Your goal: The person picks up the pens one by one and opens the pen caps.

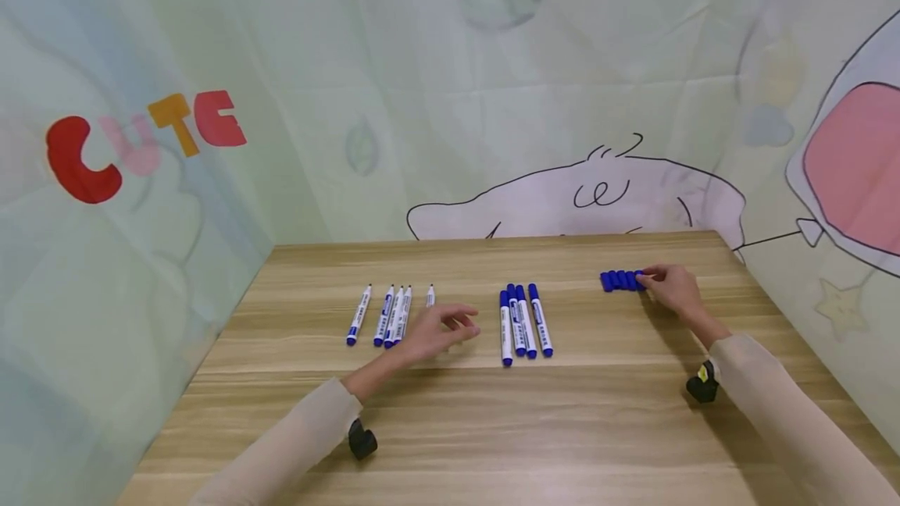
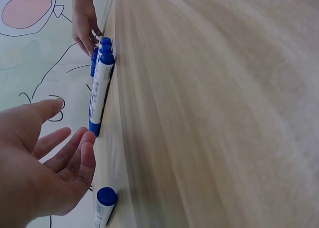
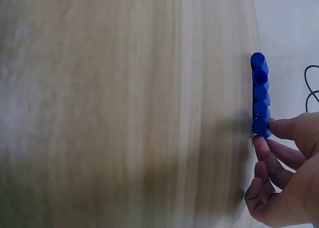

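At the far right of the table, a short row of blue marker caps [image 1: 617,280] lies side by side. My right hand [image 1: 675,289] pinches the cap [image 3: 260,125] at the near end of that row between thumb and fingertips. My left hand [image 1: 436,332] hovers over the table with loosely bent fingers and nothing in them. It partly covers an uncapped marker [image 1: 431,295]. Several more uncapped white markers [image 1: 359,315] lie to its left, black tips pointing away. Right of it is a group of capped blue-and-white markers [image 1: 540,321].
The wooden table [image 1: 478,428] ends at a printed cloth backdrop [image 1: 316,162] behind and along both sides. Small black devices [image 1: 362,439] are strapped at both wrists.
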`<move>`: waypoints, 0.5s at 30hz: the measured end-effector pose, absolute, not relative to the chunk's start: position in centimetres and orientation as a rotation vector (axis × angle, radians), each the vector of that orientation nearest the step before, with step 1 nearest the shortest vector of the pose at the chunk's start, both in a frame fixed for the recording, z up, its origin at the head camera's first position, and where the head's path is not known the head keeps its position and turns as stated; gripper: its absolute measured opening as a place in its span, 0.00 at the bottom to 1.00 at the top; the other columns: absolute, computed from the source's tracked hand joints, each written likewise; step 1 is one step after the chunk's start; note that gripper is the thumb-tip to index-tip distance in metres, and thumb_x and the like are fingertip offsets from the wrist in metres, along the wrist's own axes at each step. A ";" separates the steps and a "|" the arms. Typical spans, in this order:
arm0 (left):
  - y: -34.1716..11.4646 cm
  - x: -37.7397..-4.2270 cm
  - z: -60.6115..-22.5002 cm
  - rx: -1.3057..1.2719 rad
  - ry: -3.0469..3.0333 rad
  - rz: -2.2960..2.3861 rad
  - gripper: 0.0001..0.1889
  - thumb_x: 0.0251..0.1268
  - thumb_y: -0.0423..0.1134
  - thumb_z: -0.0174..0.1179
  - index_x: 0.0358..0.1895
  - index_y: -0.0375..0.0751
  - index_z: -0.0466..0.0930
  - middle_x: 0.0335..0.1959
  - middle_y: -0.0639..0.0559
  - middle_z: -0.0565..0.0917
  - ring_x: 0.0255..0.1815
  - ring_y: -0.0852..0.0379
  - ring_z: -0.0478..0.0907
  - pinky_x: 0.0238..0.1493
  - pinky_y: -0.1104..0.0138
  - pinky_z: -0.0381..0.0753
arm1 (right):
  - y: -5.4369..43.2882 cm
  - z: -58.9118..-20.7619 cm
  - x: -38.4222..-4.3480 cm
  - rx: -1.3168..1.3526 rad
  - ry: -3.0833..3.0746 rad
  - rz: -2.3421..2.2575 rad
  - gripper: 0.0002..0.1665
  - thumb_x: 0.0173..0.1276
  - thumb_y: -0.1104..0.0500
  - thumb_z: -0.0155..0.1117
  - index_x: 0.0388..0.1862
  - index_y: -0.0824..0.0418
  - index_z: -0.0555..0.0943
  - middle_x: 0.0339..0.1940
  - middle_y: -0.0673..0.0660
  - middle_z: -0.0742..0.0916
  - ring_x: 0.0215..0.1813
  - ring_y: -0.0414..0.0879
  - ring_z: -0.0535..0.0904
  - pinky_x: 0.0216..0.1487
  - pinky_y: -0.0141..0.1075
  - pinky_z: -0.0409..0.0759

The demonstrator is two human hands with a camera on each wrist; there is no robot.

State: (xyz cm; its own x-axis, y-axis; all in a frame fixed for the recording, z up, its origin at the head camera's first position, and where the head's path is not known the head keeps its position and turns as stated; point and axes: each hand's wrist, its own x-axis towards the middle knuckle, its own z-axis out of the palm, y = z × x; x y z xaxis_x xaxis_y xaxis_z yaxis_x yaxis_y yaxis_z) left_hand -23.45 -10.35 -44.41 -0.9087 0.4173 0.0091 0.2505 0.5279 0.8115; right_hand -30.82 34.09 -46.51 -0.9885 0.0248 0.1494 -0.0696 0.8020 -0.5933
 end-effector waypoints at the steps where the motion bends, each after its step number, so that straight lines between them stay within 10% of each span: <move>1: -10.3 -23.4 -44.4 0.568 2.578 1.324 0.22 0.69 0.41 0.67 0.62 0.34 0.80 0.47 0.41 0.88 0.41 0.53 0.85 0.34 0.69 0.84 | 34.1 -46.5 -30.8 0.038 -2.838 0.938 0.23 0.74 0.56 0.63 0.52 0.78 0.82 0.46 0.77 0.87 0.49 0.71 0.83 0.43 0.47 0.79; 15: -10.0 -23.4 -44.8 0.576 2.551 1.359 0.21 0.69 0.40 0.66 0.62 0.35 0.81 0.47 0.41 0.88 0.38 0.57 0.84 0.32 0.64 0.85 | 34.3 -46.5 -30.5 0.082 -2.849 0.922 0.25 0.76 0.54 0.61 0.51 0.80 0.82 0.46 0.77 0.87 0.49 0.71 0.84 0.45 0.51 0.81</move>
State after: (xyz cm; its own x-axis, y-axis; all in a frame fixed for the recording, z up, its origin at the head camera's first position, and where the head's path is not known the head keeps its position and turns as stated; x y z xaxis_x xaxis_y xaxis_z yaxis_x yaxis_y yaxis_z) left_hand -23.41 -10.05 -44.84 -0.9056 0.4239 0.0117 0.2462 0.5030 0.8285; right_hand -30.54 34.35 -46.50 -0.9879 -0.0069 0.1552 -0.0965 0.8101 -0.5783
